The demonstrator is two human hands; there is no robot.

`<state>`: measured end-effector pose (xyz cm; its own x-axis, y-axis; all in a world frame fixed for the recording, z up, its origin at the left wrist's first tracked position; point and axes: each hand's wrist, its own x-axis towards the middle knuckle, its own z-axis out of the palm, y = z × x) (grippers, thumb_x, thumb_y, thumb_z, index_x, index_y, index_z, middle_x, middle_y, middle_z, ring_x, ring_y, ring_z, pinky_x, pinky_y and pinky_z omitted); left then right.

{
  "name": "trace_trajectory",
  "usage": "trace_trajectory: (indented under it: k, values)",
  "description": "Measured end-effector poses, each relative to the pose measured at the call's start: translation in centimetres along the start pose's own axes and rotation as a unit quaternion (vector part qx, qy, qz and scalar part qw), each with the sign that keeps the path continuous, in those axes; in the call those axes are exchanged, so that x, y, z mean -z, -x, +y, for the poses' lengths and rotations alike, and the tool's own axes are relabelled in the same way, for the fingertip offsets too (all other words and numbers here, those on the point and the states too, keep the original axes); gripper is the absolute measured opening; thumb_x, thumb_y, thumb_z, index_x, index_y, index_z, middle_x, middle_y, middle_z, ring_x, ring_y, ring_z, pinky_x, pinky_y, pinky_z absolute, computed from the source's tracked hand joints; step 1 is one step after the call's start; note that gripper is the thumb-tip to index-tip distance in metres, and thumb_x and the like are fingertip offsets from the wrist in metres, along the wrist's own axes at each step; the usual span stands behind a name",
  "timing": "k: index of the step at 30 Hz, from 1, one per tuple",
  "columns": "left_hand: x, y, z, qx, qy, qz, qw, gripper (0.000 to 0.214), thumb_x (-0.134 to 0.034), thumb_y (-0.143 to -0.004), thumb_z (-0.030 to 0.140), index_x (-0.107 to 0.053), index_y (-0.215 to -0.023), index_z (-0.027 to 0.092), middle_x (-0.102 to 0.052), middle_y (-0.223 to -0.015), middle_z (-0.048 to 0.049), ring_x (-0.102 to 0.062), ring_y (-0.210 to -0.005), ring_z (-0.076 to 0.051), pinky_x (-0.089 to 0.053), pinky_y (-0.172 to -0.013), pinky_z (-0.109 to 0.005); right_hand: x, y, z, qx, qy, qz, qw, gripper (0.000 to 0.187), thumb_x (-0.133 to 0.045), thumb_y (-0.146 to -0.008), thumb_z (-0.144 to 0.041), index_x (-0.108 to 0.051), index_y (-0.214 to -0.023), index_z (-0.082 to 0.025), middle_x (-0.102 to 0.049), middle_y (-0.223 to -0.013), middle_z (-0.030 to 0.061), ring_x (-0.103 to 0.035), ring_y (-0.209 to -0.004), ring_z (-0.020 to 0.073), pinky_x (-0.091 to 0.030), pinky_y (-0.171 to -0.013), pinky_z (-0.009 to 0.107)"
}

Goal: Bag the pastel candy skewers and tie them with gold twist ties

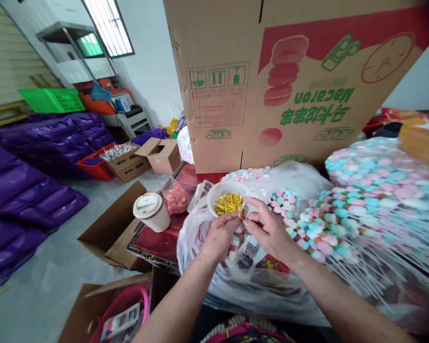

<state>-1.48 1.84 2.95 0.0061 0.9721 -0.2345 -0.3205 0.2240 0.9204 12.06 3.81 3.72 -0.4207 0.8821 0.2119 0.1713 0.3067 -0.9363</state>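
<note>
My left hand and my right hand meet in front of me, fingertips pinched together on a small colourful wrapper. Its lower end is hidden by the fingers. Just behind it is a white bowl holding gold twist ties. Under my hands, printed sachets lie in a clear plastic bag. To the right of my right hand, candy skewers with pastel pink, blue and white discs lie in a heap, white sticks towards me.
A large macaron carton stands at the back of the table. A lidded white cup and a bag of pink candies sit left. Open cartons, a pink basket and purple bags stand beyond the table's left edge.
</note>
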Motion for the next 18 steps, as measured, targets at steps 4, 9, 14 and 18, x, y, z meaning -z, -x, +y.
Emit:
trace_trajectory:
  k: [4,9,14,18]
  values:
    - [0.2,0.5,0.0,-0.019,-0.053,-0.029,0.998,0.017,-0.058,-0.073,0.034,-0.058,-0.065,0.018,-0.049,-0.056,0.004,-0.038,-0.047,-0.008,-0.033,-0.046,-0.02,0.1,0.2,0.3,-0.022,-0.022,-0.012,0.999,0.047,-0.045,-0.087,-0.026,-0.034,-0.132,-0.022,-0.055,-0.066,-0.0045,-0.049,-0.056,0.012,-0.042,-0.055,0.025]
    - [0.4,0.9,0.0,-0.041,-0.064,-0.092,0.993,0.028,-0.064,-0.075,0.041,-0.062,-0.066,0.015,-0.054,-0.062,0.0008,-0.044,-0.057,-0.009,-0.038,-0.055,-0.02,-0.1,0.5,0.0,0.026,0.103,0.02,0.994,0.057,-0.043,-0.084,-0.02,-0.029,-0.14,-0.018,-0.055,-0.061,-0.0039,-0.05,-0.057,0.0136,-0.043,-0.059,0.027]
    - [-0.2,0.6,-1.0,-0.043,0.073,-0.031,0.996,0.032,-0.073,-0.068,0.042,-0.063,-0.062,0.012,-0.054,-0.056,0.0018,-0.048,-0.054,-0.008,-0.04,-0.056,-0.02,-1.0,1.5,0.0,0.017,0.139,0.129,0.982,0.046,-0.044,-0.086,-0.022,-0.042,-0.131,-0.014,-0.056,-0.059,-0.0023,-0.05,-0.054,0.0139,-0.044,-0.055,0.026]
    - [0.7,1.0,-1.1,0.084,0.098,-0.126,0.984,0.033,-0.083,-0.057,0.037,-0.064,-0.06,0.01,-0.059,-0.054,-0.0009,-0.054,-0.049,-0.01,-0.044,-0.052,-0.023,0.4,2.7,-0.9,0.052,0.144,0.013,0.988,0.017,-0.047,-0.087,-0.023,-0.062,-0.08,-0.018,-0.057,-0.06,-0.0004,-0.052,-0.055,0.0129,-0.041,-0.053,0.024]
